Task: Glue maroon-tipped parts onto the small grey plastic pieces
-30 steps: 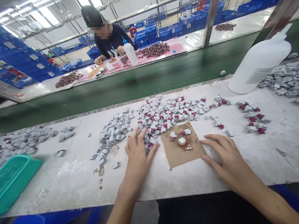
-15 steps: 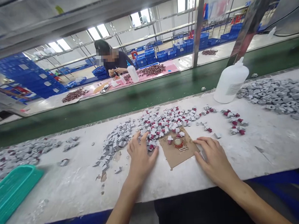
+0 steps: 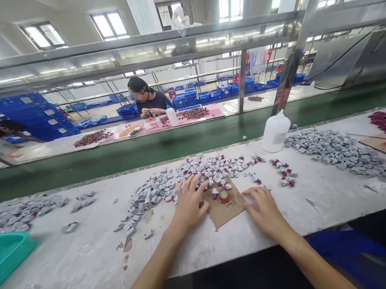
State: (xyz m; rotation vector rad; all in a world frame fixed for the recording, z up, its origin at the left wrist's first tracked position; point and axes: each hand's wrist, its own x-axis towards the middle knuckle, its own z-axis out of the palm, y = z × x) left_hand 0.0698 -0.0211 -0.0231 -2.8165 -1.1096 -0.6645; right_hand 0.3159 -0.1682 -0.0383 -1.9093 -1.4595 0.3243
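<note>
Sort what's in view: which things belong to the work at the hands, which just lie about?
At the hands:
- cardboard square, between left hand and right hand
- red-rimmed cap, on the cardboard
- grey-and-maroon pieces, heaped beyond

Apparently just lying about:
- white bottle
- green basket
- grey pieces at far right

I'm counting two flat brown cardboard sheets (image 3: 220, 218) (image 3: 377, 145), one round red-sided cap (image 3: 224, 197), one fat white plastic bottle (image 3: 275, 133), plus one green plastic basket (image 3: 23, 257).
</note>
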